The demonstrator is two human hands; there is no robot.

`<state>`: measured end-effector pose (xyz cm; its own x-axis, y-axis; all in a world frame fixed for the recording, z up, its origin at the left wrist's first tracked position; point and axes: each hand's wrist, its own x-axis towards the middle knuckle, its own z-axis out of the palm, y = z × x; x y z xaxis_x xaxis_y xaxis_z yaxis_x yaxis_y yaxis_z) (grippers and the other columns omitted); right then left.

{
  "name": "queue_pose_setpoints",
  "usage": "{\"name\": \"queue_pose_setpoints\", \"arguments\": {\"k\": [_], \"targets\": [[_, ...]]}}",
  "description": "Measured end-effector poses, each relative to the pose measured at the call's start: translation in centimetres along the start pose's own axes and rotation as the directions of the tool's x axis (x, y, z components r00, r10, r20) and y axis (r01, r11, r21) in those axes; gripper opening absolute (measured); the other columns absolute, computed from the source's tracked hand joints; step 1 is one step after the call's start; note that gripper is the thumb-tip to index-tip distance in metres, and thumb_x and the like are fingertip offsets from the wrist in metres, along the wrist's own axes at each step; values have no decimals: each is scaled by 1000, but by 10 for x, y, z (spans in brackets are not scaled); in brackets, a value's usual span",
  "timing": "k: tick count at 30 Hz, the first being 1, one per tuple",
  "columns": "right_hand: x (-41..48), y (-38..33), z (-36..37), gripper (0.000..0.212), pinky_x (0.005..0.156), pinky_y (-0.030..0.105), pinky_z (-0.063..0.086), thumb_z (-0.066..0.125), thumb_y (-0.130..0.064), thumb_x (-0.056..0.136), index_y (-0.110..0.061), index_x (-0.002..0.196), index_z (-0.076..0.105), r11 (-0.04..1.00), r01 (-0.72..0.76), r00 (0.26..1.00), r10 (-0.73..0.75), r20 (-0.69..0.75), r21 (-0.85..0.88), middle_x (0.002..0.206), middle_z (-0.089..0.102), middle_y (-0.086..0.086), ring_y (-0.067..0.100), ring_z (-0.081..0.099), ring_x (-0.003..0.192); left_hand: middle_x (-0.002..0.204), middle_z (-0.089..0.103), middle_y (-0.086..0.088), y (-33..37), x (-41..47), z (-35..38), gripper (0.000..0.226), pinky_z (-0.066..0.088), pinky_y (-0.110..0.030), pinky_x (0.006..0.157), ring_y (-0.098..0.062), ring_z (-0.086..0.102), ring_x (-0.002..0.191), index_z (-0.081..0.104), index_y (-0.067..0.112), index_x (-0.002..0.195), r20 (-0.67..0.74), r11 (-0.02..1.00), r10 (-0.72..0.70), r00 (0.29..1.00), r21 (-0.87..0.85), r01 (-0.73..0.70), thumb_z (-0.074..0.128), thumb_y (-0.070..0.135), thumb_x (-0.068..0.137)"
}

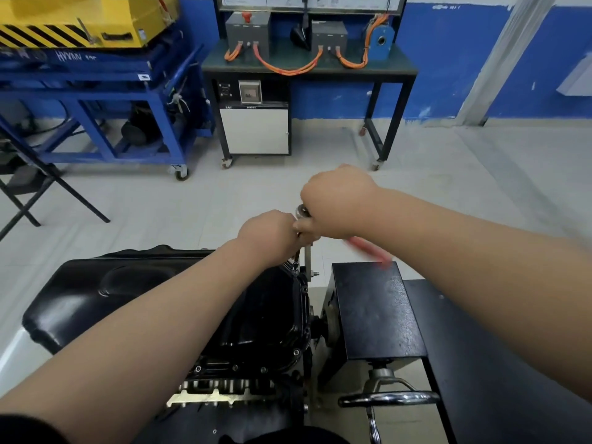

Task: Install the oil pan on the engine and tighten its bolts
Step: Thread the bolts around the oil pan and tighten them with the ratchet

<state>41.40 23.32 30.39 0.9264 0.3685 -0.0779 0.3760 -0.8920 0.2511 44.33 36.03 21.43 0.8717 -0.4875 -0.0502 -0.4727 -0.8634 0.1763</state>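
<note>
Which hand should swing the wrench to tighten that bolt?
Probably the right hand: it grips the ratchet, whose red handle sticks out on its side. The left hand is wrapped round the upright extension above the rim of the oil pan, so it seems better for steadying.

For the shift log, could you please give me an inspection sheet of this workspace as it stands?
Surface: black stand housing right of the engine, handwheel at its near end.
Job's things: oil pan seated on the engine; bolts along its near flange; red-handled ratchet at the far right corner.
Clutter: nothing seen.
Hands: left hand grips the extension; right hand grips the ratchet near its head.
Cables: orange cables on the rear bench.
Surroundings: blue cart, tiled floor.
</note>
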Motion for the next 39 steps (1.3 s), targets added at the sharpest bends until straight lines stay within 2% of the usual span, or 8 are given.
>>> {"name": "queue_pose_setpoints", "arguments": {"k": [3,9,14,19,25,31,36,39], "targets": [[3,-6,3,49,48,25,28,42,-60,86,-20,59,48,978,-158,984,146,98,135,64,48,0,17,45,56,78,60,-3,2,-1,2,26,43,-29,66,-29,54,75,50,19,71,25,996,-27,999,-86,29,40,35,89],[4,13,-3,24,79,37,44,54,-43,84,-23,96,59,981,188,982,-188,4,50,92,44,-6,20,53,91,57,42,5,-2,0,-1,37,28,-27,48,-21,45,62,37,20,59,30,996,74,997,42,-75,45,43,87],[7,0,9,48,49,26,28,43,-58,85,-19,58,48,990,-109,994,108,22,86,65,50,1,17,45,56,77,63,-3,0,2,2,31,44,-29,61,-28,56,74,61,17,75,7,983,-67,998,-170,67,41,37,87],[8,20,0,17,64,35,46,59,-38,82,-22,86,53,983,170,984,-174,48,73,91,48,-6,20,54,81,48,41,3,-3,3,-2,38,31,-26,48,-23,46,58,38,17,51,16,991,108,994,-76,-106,50,34,83],[6,2,9,50,47,24,26,44,-62,82,-19,58,48,992,-97,995,96,22,83,63,49,-1,16,45,55,69,58,-1,0,4,-2,36,35,-27,54,-22,49,63,44,21,60,24,997,9,1000,-73,-8,46,46,86],[8,14,1,27,63,35,48,59,-45,81,-19,87,55,971,186,980,-195,45,150,92,54,-2,21,54,78,57,47,2,-7,0,-5,29,38,-30,54,-25,51,64,43,17,62,68,988,143,987,-69,-138,50,35,83],[5,-8,9,51,47,25,26,42,-63,83,-19,58,48,992,-72,997,73,-6,102,64,49,-1,16,44,54,68,56,-1,-5,-3,-7,33,38,-27,58,-25,49,66,43,19,59,54,996,5,999,-94,1,45,39,86],[8,-7,7,40,47,24,29,50,-52,83,-17,65,52,997,15,1000,-16,16,73,73,55,0,17,47,56,64,49,-1,-3,-7,-4,32,38,-29,60,-27,48,68,38,20,60,44,993,46,998,-109,-41,44,32,88]]}}
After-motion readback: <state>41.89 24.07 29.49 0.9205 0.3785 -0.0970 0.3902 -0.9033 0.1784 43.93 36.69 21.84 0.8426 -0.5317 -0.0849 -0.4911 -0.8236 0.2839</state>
